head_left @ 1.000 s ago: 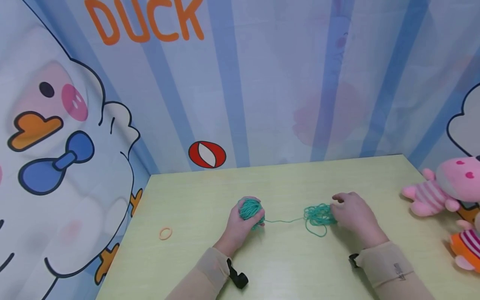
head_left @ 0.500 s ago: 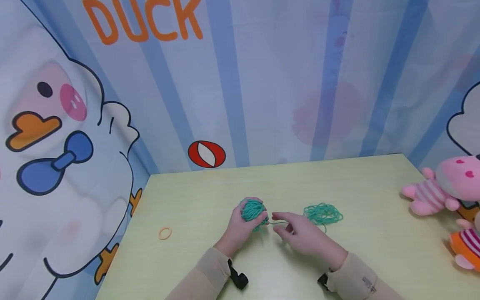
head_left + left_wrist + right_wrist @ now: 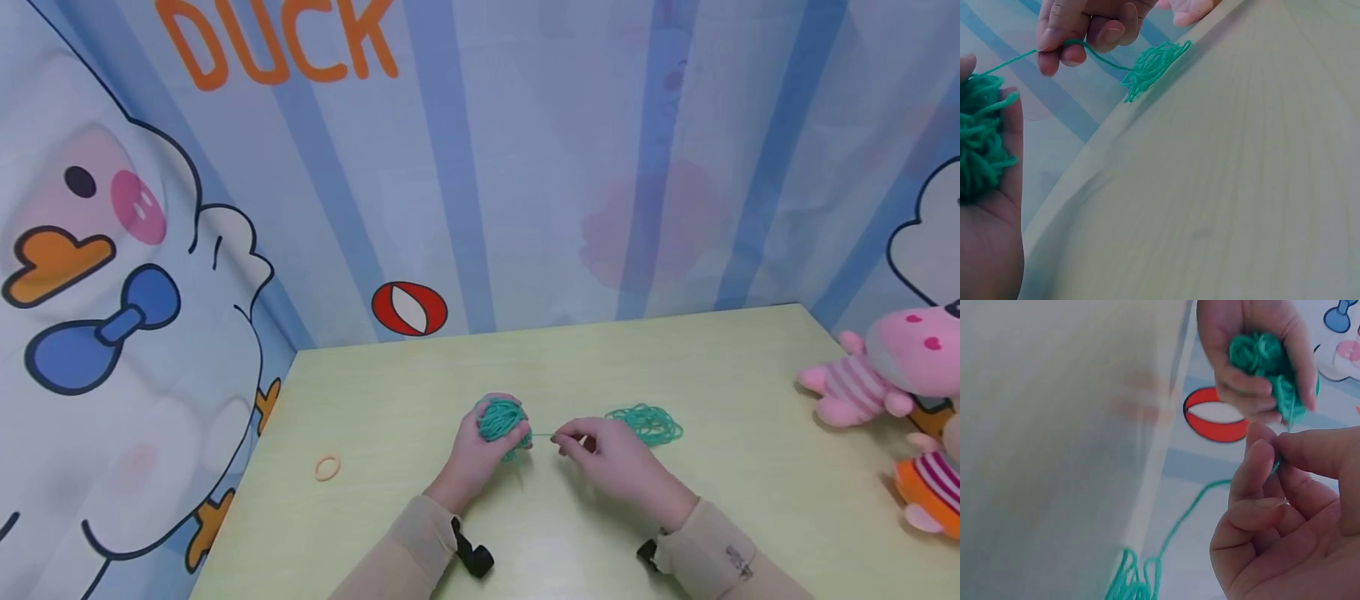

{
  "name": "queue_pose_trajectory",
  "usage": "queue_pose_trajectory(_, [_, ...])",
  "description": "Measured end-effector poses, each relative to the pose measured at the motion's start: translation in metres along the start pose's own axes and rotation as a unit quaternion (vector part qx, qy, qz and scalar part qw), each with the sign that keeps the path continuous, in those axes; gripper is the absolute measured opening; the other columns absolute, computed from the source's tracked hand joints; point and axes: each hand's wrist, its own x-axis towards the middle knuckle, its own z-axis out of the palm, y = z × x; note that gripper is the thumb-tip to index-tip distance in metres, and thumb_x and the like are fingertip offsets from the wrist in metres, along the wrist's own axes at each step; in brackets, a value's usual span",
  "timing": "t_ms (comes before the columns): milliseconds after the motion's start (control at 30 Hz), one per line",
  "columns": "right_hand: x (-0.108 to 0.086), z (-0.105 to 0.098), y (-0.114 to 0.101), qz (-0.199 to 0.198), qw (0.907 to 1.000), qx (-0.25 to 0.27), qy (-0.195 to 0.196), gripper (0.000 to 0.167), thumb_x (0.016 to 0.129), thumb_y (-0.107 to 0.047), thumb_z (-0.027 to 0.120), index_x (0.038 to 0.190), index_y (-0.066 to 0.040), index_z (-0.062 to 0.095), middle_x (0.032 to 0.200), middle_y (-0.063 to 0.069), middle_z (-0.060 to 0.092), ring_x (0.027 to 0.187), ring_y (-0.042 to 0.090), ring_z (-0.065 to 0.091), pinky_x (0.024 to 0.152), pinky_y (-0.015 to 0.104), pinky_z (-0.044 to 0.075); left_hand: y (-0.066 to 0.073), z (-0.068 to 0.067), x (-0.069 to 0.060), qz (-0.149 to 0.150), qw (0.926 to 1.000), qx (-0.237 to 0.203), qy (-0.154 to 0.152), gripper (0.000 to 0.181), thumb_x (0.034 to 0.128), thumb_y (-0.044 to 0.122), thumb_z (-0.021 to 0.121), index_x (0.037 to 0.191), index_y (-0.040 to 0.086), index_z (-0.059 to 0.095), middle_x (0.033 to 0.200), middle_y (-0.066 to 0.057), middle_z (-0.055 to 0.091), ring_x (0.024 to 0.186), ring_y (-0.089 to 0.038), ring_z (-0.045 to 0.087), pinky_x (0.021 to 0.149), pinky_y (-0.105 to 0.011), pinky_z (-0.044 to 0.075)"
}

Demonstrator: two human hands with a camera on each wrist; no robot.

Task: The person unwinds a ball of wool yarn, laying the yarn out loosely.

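A ball of green yarn (image 3: 501,419) sits in my left hand (image 3: 474,454), whose fingers and thumb curl round it; the left wrist view shows part of the ball (image 3: 982,134) at its edge. From the ball a short taut strand (image 3: 542,434) runs to my right hand (image 3: 618,462). In the right wrist view, the right thumb and forefinger pinch this strand (image 3: 1289,425). Past the pinch, the yarn trails slackly (image 3: 1194,503) to a loose green heap (image 3: 649,424) on the table, partly behind the right hand in the head view.
An orange ring (image 3: 327,468) lies on the pale table (image 3: 390,392) at the left. Two plush toys are at the right, one pink with stripes (image 3: 862,383), the other orange and striped (image 3: 930,487). A printed cloth backdrop (image 3: 525,167) stands behind the table.
My right hand has come left from the yarn heap to near the ball, and its loose fingers have closed into a pinch on the strand. The left hand keeps holding the ball almost in place.
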Motion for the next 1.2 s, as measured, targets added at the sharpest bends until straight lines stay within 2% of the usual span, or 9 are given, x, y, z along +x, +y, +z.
queue_pose_trajectory(233, [0.0, -0.022, 0.006, 0.032, 0.9987, 0.007, 0.039, 0.027, 0.112, -0.026, 0.065, 0.127, -0.01, 0.08, 0.11, 0.007, 0.082, 0.076, 0.015, 0.062, 0.061, 0.027, 0.051, 0.003, -0.003, -0.001, 0.007, 0.9999, 0.008, 0.001, 0.045, 0.1038, 0.018, 0.079, 0.138, 0.0, 0.058, 0.123, -0.004, 0.075, 0.098, -0.012, 0.075, 0.089, -0.028, 0.067])
queue_pose_trajectory(467, [-0.002, -0.047, 0.02, 0.023, 0.9934, -0.028, 0.109, 0.027, 0.109, -0.029, 0.07, 0.125, -0.011, 0.083, 0.119, 0.009, 0.082, 0.09, 0.014, 0.066, 0.074, 0.029, 0.053, 0.004, -0.003, 0.0, -0.005, 0.9998, 0.003, 0.019, 0.042, 0.1032, 0.023, 0.08, 0.139, 0.011, 0.06, 0.109, -0.001, 0.073, 0.086, -0.017, 0.074, 0.083, -0.028, 0.066])
queue_pose_trajectory(533, [-0.002, -0.053, 0.026, 0.03, 0.9913, -0.038, 0.122, 0.029, 0.11, -0.03, 0.07, 0.126, -0.01, 0.082, 0.124, 0.012, 0.081, 0.089, 0.015, 0.064, 0.071, 0.029, 0.052, 0.004, -0.003, 0.0, -0.011, 0.9997, -0.004, 0.023, 0.04, 0.1042, 0.023, 0.078, 0.139, 0.014, 0.06, 0.105, 0.0, 0.071, 0.08, -0.019, 0.072, 0.08, -0.029, 0.066])
queue_pose_trajectory(667, [-0.003, -0.066, 0.037, 0.057, 0.9875, -0.053, 0.137, 0.034, 0.11, -0.032, 0.068, 0.128, -0.007, 0.081, 0.127, 0.019, 0.078, 0.085, 0.019, 0.06, 0.066, 0.03, 0.048, 0.003, -0.004, -0.001, -0.007, 0.9996, -0.02, 0.017, 0.043, 0.1073, 0.023, 0.074, 0.143, 0.007, 0.057, 0.103, 0.0, 0.07, 0.085, -0.018, 0.072, 0.08, -0.033, 0.068])
queue_pose_trajectory(767, [-0.004, -0.073, 0.047, 0.081, 0.9847, -0.071, 0.137, 0.038, 0.111, -0.035, 0.066, 0.13, -0.005, 0.08, 0.13, 0.023, 0.077, 0.092, 0.026, 0.066, 0.071, 0.035, 0.052, 0.003, -0.004, -0.001, -0.005, 0.9997, -0.022, 0.012, 0.048, 0.1082, 0.024, 0.073, 0.147, 0.003, 0.054, 0.105, 0.0, 0.071, 0.09, -0.017, 0.073, 0.083, -0.035, 0.069])
queue_pose_trajectory(867, [-0.004, -0.08, 0.058, 0.11, 0.9824, -0.086, 0.124, 0.043, 0.111, -0.038, 0.063, 0.133, -0.004, 0.078, 0.138, 0.026, 0.073, 0.109, 0.039, 0.071, 0.085, 0.048, 0.06, 0.002, -0.005, -0.001, -0.01, 0.9997, -0.022, 0.011, 0.049, 0.1073, 0.027, 0.075, 0.147, 0.005, 0.055, 0.107, 0.001, 0.071, 0.091, -0.017, 0.075, 0.085, -0.035, 0.069])
queue_pose_trajectory(1000, [-0.005, -0.088, 0.07, 0.146, 0.9801, -0.091, 0.098, 0.048, 0.112, -0.039, 0.059, 0.138, -0.001, 0.073, 0.144, 0.029, 0.069, 0.129, 0.052, 0.065, 0.101, 0.066, 0.056, 0.001, -0.005, 0.0, -0.014, 0.9995, -0.023, 0.014, 0.046, 0.1056, 0.03, 0.077, 0.144, 0.012, 0.057, 0.11, -0.002, 0.072, 0.09, -0.018, 0.076, 0.087, -0.033, 0.068])
queue_pose_trajectory(1067, [-0.005, -0.092, 0.075, 0.159, 0.9789, -0.093, 0.089, 0.049, 0.113, -0.038, 0.058, 0.139, 0.001, 0.072, 0.143, 0.03, 0.07, 0.132, 0.054, 0.064, 0.104, 0.068, 0.055, 0.0, -0.006, 0.001, -0.013, 0.9995, -0.026, 0.014, 0.047, 0.1051, 0.029, 0.078, 0.143, 0.011, 0.057, 0.114, -0.006, 0.071, 0.09, -0.018, 0.076, 0.087, -0.033, 0.068])
queue_pose_trajectory(1200, [-0.005, -0.097, 0.084, 0.171, 0.9768, -0.105, 0.075, 0.044, 0.111, -0.033, 0.061, 0.134, 0.002, 0.074, 0.137, 0.03, 0.072, 0.123, 0.05, 0.069, 0.1, 0.064, 0.057, -0.001, -0.006, 0.001, -0.006, 0.9995, -0.03, 0.008, 0.051, 0.1044, 0.028, 0.079, 0.143, 0.005, 0.055, 0.125, -0.011, 0.071, 0.096, -0.02, 0.075, 0.087, -0.033, 0.068])
